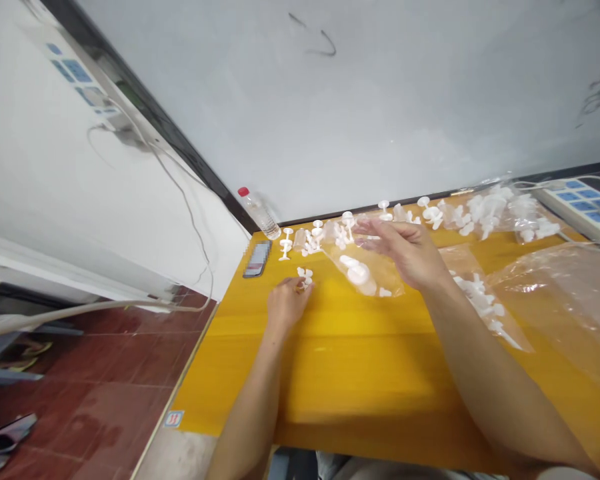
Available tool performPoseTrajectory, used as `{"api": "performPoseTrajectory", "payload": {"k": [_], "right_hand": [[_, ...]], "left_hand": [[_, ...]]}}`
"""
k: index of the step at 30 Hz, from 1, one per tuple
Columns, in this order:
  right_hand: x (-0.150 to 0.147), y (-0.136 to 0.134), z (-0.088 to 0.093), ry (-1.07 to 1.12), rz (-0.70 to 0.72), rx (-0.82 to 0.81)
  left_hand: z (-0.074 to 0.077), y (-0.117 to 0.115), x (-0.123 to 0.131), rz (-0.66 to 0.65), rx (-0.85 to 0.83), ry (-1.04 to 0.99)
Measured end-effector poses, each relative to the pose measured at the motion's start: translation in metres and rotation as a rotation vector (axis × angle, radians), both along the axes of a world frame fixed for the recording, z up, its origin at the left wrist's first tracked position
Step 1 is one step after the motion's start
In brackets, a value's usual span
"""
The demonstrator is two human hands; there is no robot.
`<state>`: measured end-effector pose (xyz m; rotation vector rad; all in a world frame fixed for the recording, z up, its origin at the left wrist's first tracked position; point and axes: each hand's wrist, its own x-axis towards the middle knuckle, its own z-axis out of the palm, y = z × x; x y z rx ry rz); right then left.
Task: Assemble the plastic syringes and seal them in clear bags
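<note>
— Where's the right hand (410, 250)?
— Raised near the worktop's (330, 373) far edge, fingers reaching left, gripping a clear bag (375, 280) of white parts.
— The left hand (286, 301)?
— Resting palm-down, fingers curled at small white pieces (305, 273); I cannot tell if it grips them.

yellow table (360, 373), phone (257, 259), bottle (259, 213), plastic bags (555, 293), white parts (305, 243)

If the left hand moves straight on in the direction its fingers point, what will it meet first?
Most likely the small white pieces lying on the yellow table right in front of the left hand; it may be touching them. Beyond stands a row of white parts.
</note>
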<state>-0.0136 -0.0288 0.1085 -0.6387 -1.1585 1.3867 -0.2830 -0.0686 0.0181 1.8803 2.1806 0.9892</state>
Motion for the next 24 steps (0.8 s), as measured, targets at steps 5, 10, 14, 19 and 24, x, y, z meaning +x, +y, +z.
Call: {"api": "performPoseTrajectory", "payload": {"k": [5,10,14,19,24], "right_hand": [[-0.002,-0.001,-0.001,0.009,0.026,-0.001],[-0.006,-0.004,0.0,-0.006,0.057,0.003],[-0.008,-0.008,0.0,-0.007,0.076,0.028],[-0.005,-0.005,-0.003,-0.031,0.068,0.043],[-0.004,0.004,-0.007,0.06,0.075,0.013]], "left_hand": [[0.003,-0.019,0.011,-0.067,0.04,-0.01],[0.076,-0.053,0.046,-0.07,0.611,-0.032],[0.116,-0.043,0.089,-0.167,0.865,0.168],[0.098,-0.024,0.078,-0.248,0.585,-0.007],[0.032,-0.004,0.007,0.108,0.276,-0.109]]}}
